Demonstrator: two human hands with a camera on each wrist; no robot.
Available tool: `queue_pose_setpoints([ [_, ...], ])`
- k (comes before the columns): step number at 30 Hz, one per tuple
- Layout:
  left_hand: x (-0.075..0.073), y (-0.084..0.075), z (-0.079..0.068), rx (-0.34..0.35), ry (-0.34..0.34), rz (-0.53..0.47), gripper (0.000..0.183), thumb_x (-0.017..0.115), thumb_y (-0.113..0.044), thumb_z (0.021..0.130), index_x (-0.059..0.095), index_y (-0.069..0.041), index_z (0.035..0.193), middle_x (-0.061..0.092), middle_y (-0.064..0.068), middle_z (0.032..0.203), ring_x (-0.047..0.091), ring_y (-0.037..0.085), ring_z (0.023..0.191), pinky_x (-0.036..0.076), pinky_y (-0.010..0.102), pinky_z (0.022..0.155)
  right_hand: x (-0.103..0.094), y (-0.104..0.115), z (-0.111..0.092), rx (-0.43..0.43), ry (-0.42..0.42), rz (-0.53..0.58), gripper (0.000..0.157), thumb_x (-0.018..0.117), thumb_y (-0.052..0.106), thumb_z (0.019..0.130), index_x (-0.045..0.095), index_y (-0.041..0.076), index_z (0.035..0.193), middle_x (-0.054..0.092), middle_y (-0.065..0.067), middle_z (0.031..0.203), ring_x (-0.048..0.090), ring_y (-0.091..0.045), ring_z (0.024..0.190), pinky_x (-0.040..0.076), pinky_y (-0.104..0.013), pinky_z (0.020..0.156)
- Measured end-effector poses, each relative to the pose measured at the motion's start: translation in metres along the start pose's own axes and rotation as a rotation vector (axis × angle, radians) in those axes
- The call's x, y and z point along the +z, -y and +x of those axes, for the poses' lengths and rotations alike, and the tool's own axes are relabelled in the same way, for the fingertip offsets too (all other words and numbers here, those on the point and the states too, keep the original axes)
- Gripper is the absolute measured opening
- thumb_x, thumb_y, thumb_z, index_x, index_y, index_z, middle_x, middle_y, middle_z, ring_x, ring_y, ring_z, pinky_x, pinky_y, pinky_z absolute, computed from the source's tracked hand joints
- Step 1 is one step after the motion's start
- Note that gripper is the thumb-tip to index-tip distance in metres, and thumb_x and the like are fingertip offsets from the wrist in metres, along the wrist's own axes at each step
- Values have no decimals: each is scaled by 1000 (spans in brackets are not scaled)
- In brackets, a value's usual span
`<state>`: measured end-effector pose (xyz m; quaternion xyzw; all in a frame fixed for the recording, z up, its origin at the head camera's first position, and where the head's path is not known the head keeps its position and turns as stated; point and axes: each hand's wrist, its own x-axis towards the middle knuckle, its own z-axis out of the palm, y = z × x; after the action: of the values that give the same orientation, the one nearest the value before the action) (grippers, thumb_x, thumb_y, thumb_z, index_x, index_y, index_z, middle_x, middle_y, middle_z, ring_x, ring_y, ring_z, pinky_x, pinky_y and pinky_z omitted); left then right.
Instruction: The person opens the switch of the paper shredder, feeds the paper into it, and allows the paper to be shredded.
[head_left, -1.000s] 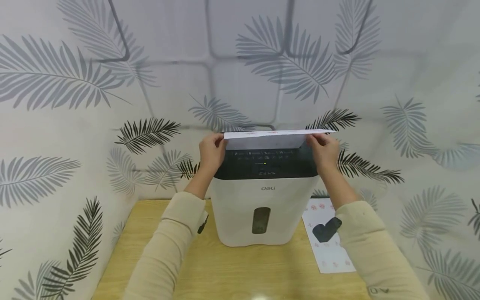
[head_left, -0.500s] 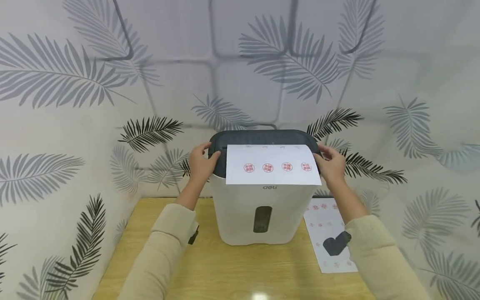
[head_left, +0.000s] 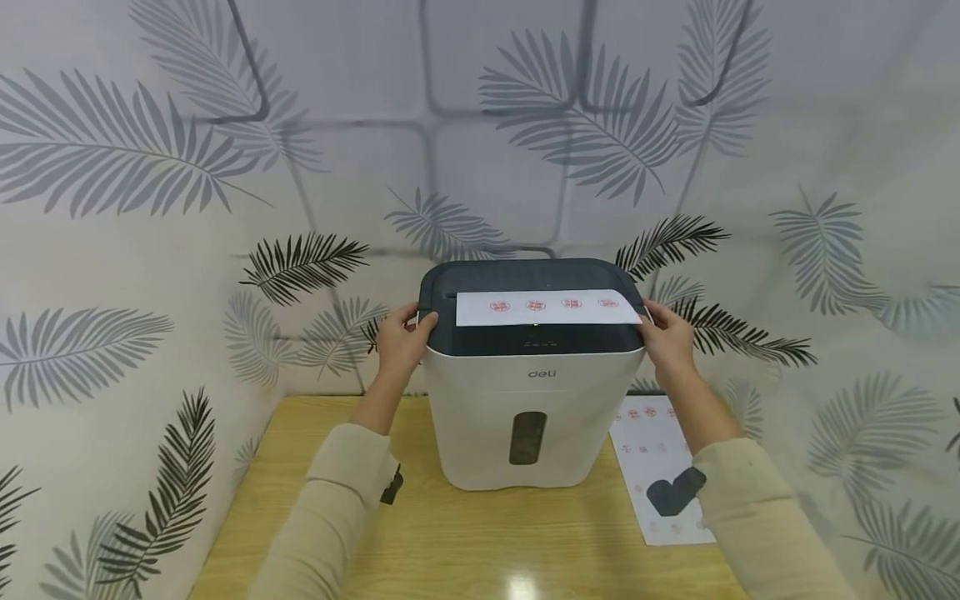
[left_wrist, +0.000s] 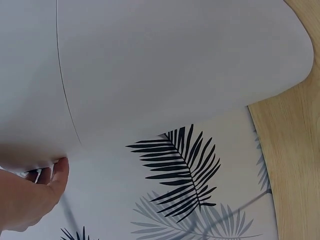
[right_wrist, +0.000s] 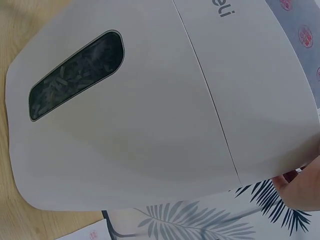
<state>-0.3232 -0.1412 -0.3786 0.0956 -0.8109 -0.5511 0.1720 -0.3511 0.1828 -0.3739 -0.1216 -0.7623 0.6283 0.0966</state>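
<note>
A white paper shredder [head_left: 480,417] with a dark top stands upright on the wooden table. Out of its slot a white sheet of paper [head_left: 547,308] with red round stamps folds forward over the control panel. My left hand [head_left: 401,340] grips the left edge of the shredder's head, thumb on the dark top; in the left wrist view its fingertips [left_wrist: 61,170] curl against the white side. At the opposite edge my right hand [head_left: 669,342] holds the head, close to the sheet's right corner. Through the window [right_wrist: 77,75] in the right wrist view, shredded strips show.
A second stamped sheet [head_left: 660,475] lies on the table [head_left: 465,542] right of the shredder, partly covered by the right sleeve and a dark wrist strap piece [head_left: 675,492]. A feather-patterned backdrop [head_left: 450,183] rises directly behind the table.
The sheet, earlier pinched upright in both hands, has flopped forward and sunk into the slot, so less of it shows. Both hands let go of it and moved onto the shredder's sides.
</note>
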Motion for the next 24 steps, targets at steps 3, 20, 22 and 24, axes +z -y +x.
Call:
queue_pose_setpoints([
  [3, 0, 0, -2, -15, 6, -14, 45, 60, -21, 89, 53, -1, 128, 53, 18, 132, 55, 32, 117, 48, 40, 95, 0, -1, 0, 1, 9, 11, 49, 53, 15, 93, 41, 5, 139, 42, -13, 143, 45, -23, 130, 39, -31, 105],
  [20, 0, -1, -5, -54, 17, -41, 45, 59, -23, 90, 52, -4, 130, 50, 14, 136, 51, 30, 121, 45, 41, 98, 0, -1, -2, -40, 15, 24, 50, 54, 15, 92, 41, 2, 138, 43, -16, 142, 44, -25, 129, 38, -32, 106],
  [22, 0, -2, -5, -50, 15, -42, 45, 59, -22, 90, 53, -4, 130, 51, 14, 136, 52, 31, 120, 45, 41, 98, 0, -2, -2, -34, 11, 29, 50, 54, 16, 92, 41, 2, 138, 42, -15, 143, 44, -25, 130, 38, -32, 106],
  [24, 1, -3, -6, -49, 12, -41, 45, 59, -22, 89, 53, -4, 130, 51, 15, 135, 53, 31, 120, 46, 41, 98, -1, -2, -2, -31, 6, 23, 50, 53, 16, 92, 41, 3, 138, 42, -15, 143, 44, -25, 130, 38, -32, 106],
])
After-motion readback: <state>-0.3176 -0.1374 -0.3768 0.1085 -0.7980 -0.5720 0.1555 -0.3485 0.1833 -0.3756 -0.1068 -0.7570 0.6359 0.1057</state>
